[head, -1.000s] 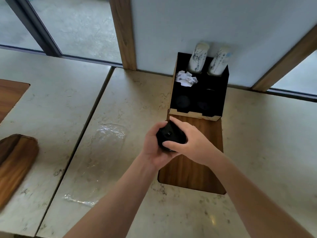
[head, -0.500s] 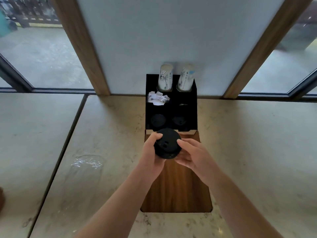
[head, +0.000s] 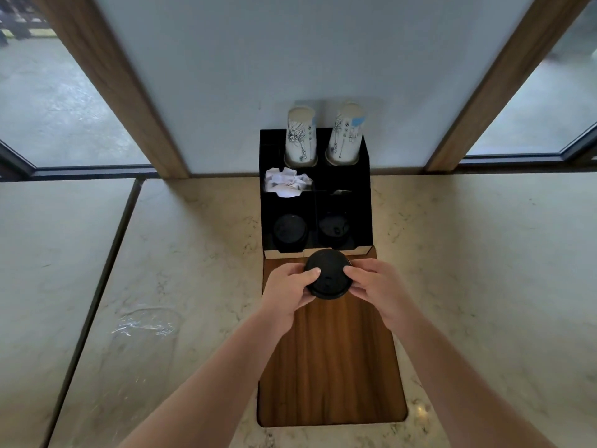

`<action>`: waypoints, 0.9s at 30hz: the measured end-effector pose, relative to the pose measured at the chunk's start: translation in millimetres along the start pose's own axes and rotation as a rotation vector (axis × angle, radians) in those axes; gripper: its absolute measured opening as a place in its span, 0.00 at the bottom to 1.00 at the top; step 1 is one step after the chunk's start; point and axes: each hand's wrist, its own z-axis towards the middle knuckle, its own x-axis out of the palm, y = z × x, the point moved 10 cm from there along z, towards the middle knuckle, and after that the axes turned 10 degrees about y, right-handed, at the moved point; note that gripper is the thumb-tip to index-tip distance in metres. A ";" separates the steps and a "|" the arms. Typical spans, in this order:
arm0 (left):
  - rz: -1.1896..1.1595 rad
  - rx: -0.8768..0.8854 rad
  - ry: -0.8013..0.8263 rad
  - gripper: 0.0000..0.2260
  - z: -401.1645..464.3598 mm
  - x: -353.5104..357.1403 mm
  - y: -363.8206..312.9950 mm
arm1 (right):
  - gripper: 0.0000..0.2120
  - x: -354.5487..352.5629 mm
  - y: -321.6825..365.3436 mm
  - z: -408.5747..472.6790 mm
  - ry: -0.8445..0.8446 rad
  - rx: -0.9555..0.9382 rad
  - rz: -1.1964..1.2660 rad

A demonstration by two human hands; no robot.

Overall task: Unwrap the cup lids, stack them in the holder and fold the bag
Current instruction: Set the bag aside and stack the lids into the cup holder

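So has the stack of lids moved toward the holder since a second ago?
Yes. The lids have moved forward, now overlapping the front edge of the holder.

I see matt black plastic lids (head: 328, 273) over a smooth, grained wood panel (head: 329, 360). The counter (head: 200, 253) looks like polished veined stone. The bag (head: 145, 321) is glossy clear film.

Two paper cup stacks (head: 301, 137), crumpled white paper (head: 286, 185), a wooden inlay (head: 329, 367), marble counter (head: 484, 270).

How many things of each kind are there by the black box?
Paper cup stacks: 2
Black lid stacks in the holder: 2
Lid stack in the hands: 1
Crumpled white paper: 1
Clear plastic bag: 1
Total: 7
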 end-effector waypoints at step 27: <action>-0.126 -0.129 -0.123 0.15 93.6 52.5 -54.5 | 0.26 -27.4 30.5 106.4 -0.227 -0.008 0.082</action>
